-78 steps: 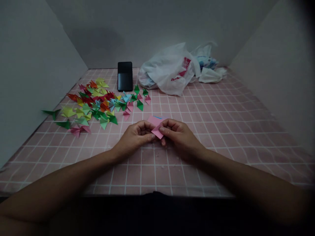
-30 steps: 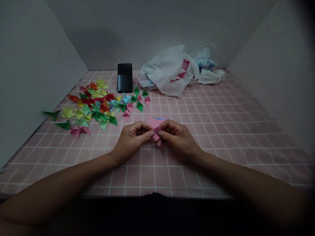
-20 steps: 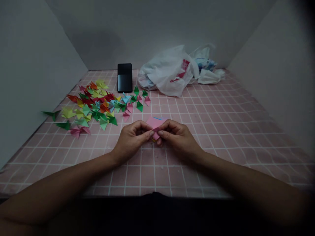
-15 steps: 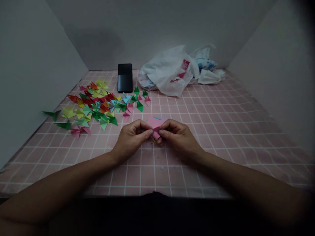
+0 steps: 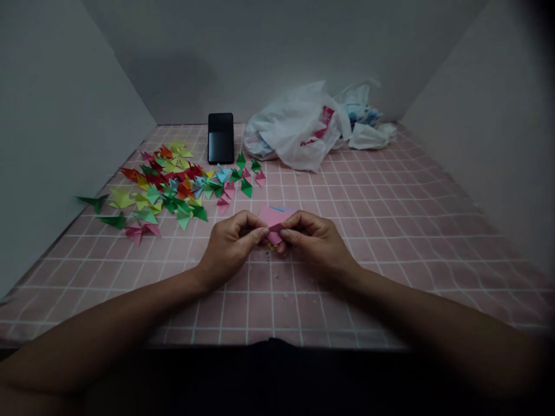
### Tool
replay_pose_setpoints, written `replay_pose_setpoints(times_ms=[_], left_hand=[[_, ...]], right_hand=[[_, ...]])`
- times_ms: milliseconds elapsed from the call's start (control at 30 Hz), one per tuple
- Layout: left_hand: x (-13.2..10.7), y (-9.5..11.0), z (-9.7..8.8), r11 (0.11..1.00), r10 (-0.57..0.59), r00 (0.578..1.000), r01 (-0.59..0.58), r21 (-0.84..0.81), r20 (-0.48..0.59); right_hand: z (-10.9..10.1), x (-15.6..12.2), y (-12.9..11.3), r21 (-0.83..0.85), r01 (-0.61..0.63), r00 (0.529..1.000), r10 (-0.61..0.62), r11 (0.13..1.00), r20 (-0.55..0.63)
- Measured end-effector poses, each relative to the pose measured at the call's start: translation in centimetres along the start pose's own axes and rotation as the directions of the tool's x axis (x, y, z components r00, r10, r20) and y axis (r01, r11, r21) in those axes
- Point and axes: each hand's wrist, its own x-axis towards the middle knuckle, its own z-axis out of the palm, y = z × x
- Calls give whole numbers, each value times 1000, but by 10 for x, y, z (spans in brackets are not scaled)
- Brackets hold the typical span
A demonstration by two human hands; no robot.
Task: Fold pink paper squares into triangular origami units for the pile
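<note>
The left hand (image 5: 229,245) and right hand (image 5: 314,238) are pinching a folded pink paper square (image 5: 274,217) between closed fingers (image 5: 259,233), working it above the pink gridded desk (image 5: 390,260).

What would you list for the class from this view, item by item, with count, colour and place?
Phone: one, black, upright at the back.
Bag: one, white plastic, red print, back right.
Paper folds: many, mixed colours, spread left.
Pink paper: one, pink, between the hands.
Mat: one, pink grid, under everything.
Walls: three, pale grey, around the mat.
Left hand: one, bare, pinching the paper.
Right hand: one, bare, pinching the paper.
</note>
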Motion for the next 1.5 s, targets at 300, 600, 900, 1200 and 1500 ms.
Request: replay_pose_setpoints(times_ms=[300,600,900,1200,1500], left_hand=[[0,-2,4,999,-16,999,17,-34,51],[-2,3,4,996,-7,997,0,92,74],[3,-1,1,999,-30,999,31,-18,33],[5,0,-6,962,208,973,-222,159,96],[4,-7,-6,970,237,960,-243,22,151]], right_hand=[[3,0,-2,-65,12,999,-9,998,42],[-1,-1,-8,-395,182,983,-178,901,47],[-5,2,-5,-361,157,987,-152,919,41],[-3,1,-8,-296,132,987,-152,946,-48],[0,1,-8,143,-144,990,142,979,23]])
